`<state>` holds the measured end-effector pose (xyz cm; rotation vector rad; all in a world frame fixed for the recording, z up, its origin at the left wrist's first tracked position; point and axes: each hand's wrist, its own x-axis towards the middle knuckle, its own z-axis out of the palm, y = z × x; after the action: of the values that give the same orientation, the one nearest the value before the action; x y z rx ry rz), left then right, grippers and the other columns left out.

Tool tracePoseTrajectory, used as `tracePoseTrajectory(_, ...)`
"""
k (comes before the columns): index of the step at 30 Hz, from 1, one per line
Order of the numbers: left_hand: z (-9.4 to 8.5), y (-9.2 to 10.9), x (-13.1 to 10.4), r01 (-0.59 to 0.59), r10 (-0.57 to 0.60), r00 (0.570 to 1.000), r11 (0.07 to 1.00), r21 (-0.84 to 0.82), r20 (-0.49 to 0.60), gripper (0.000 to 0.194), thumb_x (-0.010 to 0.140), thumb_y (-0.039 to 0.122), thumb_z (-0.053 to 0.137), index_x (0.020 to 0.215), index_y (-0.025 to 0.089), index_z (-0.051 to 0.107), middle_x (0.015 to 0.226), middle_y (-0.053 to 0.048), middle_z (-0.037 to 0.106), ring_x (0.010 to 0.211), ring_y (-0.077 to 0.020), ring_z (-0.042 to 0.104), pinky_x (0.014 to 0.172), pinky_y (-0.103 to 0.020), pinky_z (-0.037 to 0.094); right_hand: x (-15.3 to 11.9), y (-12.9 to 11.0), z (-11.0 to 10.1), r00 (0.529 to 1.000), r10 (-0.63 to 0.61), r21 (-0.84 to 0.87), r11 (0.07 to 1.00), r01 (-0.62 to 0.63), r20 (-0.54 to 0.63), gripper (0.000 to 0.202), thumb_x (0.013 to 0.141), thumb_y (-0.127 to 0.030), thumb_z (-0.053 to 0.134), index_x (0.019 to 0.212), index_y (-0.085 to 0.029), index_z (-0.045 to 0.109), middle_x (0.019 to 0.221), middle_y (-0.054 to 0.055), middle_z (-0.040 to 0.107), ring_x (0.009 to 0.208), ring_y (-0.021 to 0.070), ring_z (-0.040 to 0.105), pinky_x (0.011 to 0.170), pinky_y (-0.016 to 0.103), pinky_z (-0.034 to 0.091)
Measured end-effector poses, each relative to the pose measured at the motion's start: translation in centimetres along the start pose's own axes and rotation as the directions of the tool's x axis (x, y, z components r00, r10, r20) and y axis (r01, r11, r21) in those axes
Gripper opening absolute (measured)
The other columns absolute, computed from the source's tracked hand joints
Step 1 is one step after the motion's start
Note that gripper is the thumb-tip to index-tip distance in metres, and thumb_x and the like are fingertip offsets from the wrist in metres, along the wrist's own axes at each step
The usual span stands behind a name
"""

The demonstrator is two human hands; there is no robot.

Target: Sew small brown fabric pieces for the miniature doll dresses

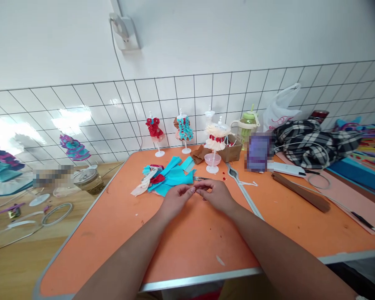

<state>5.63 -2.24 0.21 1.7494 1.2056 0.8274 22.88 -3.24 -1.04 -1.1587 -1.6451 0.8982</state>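
My left hand [177, 199] and my right hand [216, 195] meet over the middle of the orange table [187, 250], fingertips pinched together. Whatever they pinch, if anything, is too small to make out. Just beyond my left hand lie blue crepe paper strips [175, 175], with a red scrap [158, 179] and a cream strip [143, 186] among them. A thin tool [202, 178] lies behind my fingers. Farther back stands a small white dress form [216, 139] in cream ruffles with a red band, beside a pink bowl [212, 160].
Two more dress forms, one red [154, 130] and one blue [184, 128], stand by the tiled wall. A cardboard box [233, 151], a green bottle [248, 125], a phone [258, 152] and a plaid cloth [312, 143] are at the back right. Brown paper [300, 191] lies right.
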Motion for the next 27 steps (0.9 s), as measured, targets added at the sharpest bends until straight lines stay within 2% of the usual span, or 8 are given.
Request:
tracePoseTrajectory(5, -0.3, -0.1, 0.0, -0.06, 0.059, 0.998, 0.996, 0.064, 0.014, 0.03, 0.079, 0.046, 0.055, 0.086, 0.021, 0.068, 0.093, -0.002, 0.07, 0.091, -0.021, 0.061, 0.081, -0.03, 0.044, -0.1, -0.4, -0.2, 0.995, 0.071, 0.021, 0.997, -0.073, 0.066, 0.023, 0.075, -0.025, 0.06, 0.094, -0.023, 0.072, 0.091, 0.002, 0.07, 0.078, 0.0153, 0.062, 0.06, 0.024, 0.053)
tracePoseTrajectory(8, -0.7, -0.3, 0.1, -0.093, 0.09, 0.996, 0.981, 0.17, 0.025, 0.027, 0.079, 0.045, 0.055, 0.087, 0.023, 0.068, 0.094, -0.002, 0.069, 0.09, -0.0204, 0.061, 0.08, -0.03, 0.044, 0.0, -0.4, -0.3, 0.984, 0.143, 0.052, 0.988, -0.149, 0.103, 0.023, 0.074, -0.026, 0.059, 0.093, -0.02, 0.072, 0.088, 0.004, 0.069, 0.075, 0.0156, 0.061, 0.054, 0.023, 0.052)
tracePoseTrajectory(13, -0.8, -0.4, -0.1, -0.218, 0.203, 0.976, 0.909, 0.355, 0.08, 0.018, 0.08, 0.037, 0.055, 0.084, 0.025, 0.068, 0.091, 0.0, 0.067, 0.088, -0.0187, 0.059, 0.08, -0.029, 0.043, 0.3, 0.3, -0.2, 0.983, 0.133, 0.005, 0.991, -0.135, 0.129, 0.019, 0.073, -0.025, 0.06, 0.086, -0.019, 0.073, 0.079, 0.003, 0.07, 0.068, 0.013, 0.06, 0.055, 0.021, 0.047)
tracePoseTrajectory(16, -0.7, -0.2, -0.2, -0.261, 0.241, 0.965, 0.874, 0.409, 0.102, 0.014, 0.079, 0.03, 0.054, 0.082, 0.025, 0.067, 0.087, 0.0, 0.067, 0.087, -0.0181, 0.059, 0.081, -0.03, 0.042, 0.4, 0.5, 0.0, 0.982, 0.149, -0.026, 0.989, -0.147, 0.118, 0.017, 0.072, -0.025, 0.062, 0.083, -0.019, 0.073, 0.078, 0.003, 0.07, 0.064, 0.012, 0.059, 0.055, 0.021, 0.045)
tracePoseTrajectory(18, -0.7, 0.0, -0.3, -0.23, 0.214, 0.973, 0.894, 0.386, 0.085, 0.014, 0.078, 0.03, 0.054, 0.081, 0.024, 0.066, 0.088, 0.0, 0.067, 0.086, -0.0185, 0.059, 0.079, -0.029, 0.043, 0.3, 0.3, -0.1, 0.984, 0.138, -0.028, 0.99, -0.136, 0.115, 0.017, 0.072, -0.027, 0.062, 0.083, -0.019, 0.072, 0.08, 0.003, 0.07, 0.064, 0.0121, 0.059, 0.055, 0.021, 0.045)
tracePoseTrajectory(21, -0.9, 0.1, -0.3, -0.116, 0.098, 0.992, 0.957, 0.265, 0.079, 0.018, 0.077, 0.033, 0.054, 0.084, 0.023, 0.066, 0.092, -0.002, 0.067, 0.088, -0.0202, 0.059, 0.077, -0.03, 0.044, 0.2, 0.0, -0.3, 0.99, 0.085, -0.027, 0.996, -0.082, 0.111, 0.018, 0.074, -0.029, 0.061, 0.085, -0.02, 0.072, 0.083, 0.003, 0.07, 0.066, 0.0124, 0.057, 0.056, 0.021, 0.044)
tracePoseTrajectory(24, -1.2, 0.1, -0.1, -0.027, 0.016, 0.986, 0.998, 0.061, 0.165, 0.022, 0.075, 0.035, 0.057, 0.089, 0.02, 0.067, 0.097, -0.005, 0.067, 0.095, -0.0226, 0.059, 0.083, -0.032, 0.044, 0.2, -0.3, -0.5, 0.996, 0.023, -0.075, 0.997, -0.017, 0.082, 0.017, 0.076, -0.027, 0.059, 0.084, -0.022, 0.072, 0.082, 0.001, 0.07, 0.068, 0.0131, 0.057, 0.06, 0.023, 0.044)
tracePoseTrajectory(27, -1.4, 0.0, -0.1, 0.04, -0.012, 0.971, 0.993, -0.114, 0.24, 0.026, 0.073, 0.035, 0.061, 0.092, 0.018, 0.067, 0.101, -0.007, 0.067, 0.099, -0.0242, 0.058, 0.084, -0.032, 0.044, 0.2, -0.2, -0.6, 0.999, -0.012, -0.145, 0.989, 0.019, 0.05, 0.016, 0.077, -0.026, 0.057, 0.083, -0.023, 0.072, 0.08, 0.0, 0.069, 0.071, 0.0139, 0.057, 0.062, 0.025, 0.043)
